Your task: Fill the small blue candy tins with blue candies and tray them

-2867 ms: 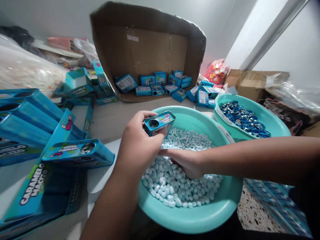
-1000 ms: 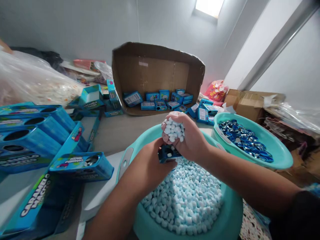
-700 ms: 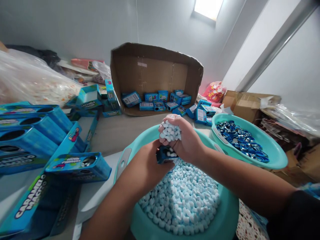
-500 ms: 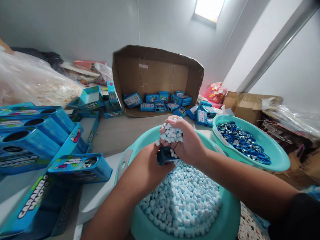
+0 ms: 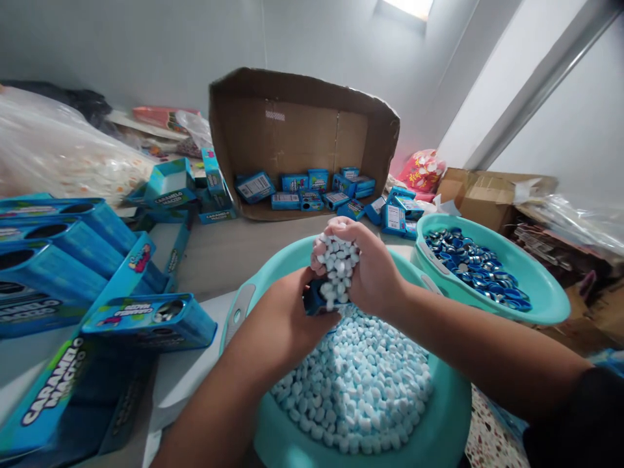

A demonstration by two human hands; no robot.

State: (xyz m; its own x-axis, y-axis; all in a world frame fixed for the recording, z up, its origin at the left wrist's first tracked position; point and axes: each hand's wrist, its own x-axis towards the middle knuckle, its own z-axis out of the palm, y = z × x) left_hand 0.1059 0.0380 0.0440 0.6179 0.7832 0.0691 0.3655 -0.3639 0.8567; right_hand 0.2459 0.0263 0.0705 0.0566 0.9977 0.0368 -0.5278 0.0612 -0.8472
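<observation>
My left hand [image 5: 292,305] is wrapped round a small dark blue tin [image 5: 312,300], held upright over the turquoise basin [image 5: 273,266]. Just above it, my right hand [image 5: 374,263] is cupped round a handful of pale blue candies [image 5: 340,255]. The lowest of these pour down over the tin's opening, which they partly cover. How full the tin is cannot be seen. Beneath both hands, a heap of loose pale blue candies [image 5: 363,383] lies in the basin.
Left of the basin, a blue tin [image 5: 146,322] lies on blue display boxes [image 5: 53,390], near several upright tins [image 5: 63,250]. Behind stands a cardboard box [image 5: 302,140] with small blue boxes. At right, another turquoise basin [image 5: 548,296] holds blue-and-silver lids [image 5: 472,270].
More candies slide from my right palm onto the tin's opening, and the right hand tips further over it. The view has shifted slightly. My left hand keeps its hold.
</observation>
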